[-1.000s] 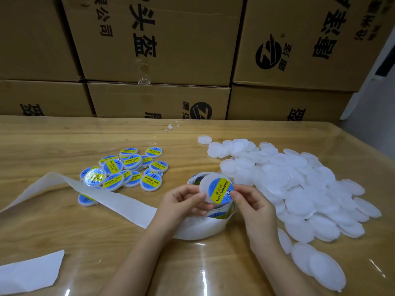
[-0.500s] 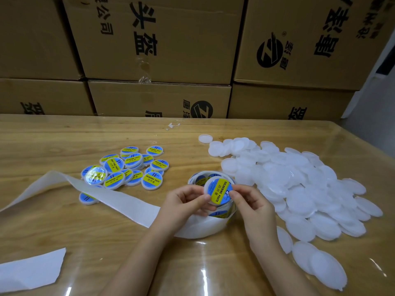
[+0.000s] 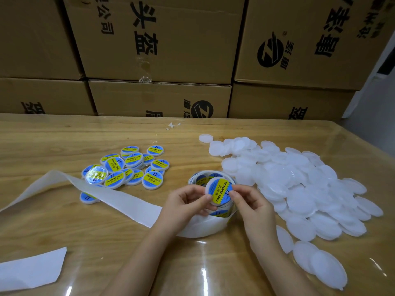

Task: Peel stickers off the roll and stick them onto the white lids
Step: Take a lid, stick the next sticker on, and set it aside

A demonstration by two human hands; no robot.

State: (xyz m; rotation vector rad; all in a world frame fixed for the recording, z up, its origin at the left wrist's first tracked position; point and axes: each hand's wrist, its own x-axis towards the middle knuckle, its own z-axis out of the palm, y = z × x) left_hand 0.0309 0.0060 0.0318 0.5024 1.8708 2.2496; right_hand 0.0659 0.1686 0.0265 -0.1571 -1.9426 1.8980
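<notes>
We pinched round white plastic lid [image 3: 210, 183], blue-yellow sticker [image 3: 221, 191] on, in fingers of left hand [image 3: 186, 201], right hand [image 3: 250, 202]. Judged smoothing step; next needed placing on labelled pile [image 3: 132, 165].

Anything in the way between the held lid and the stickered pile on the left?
Nothing visible. Only bare table separates the lid from the stickered pile; the backing strip runs along the pile's near edge.

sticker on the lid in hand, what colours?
Blue sticker with a yellow band carrying black text; head view shows it.
</notes>
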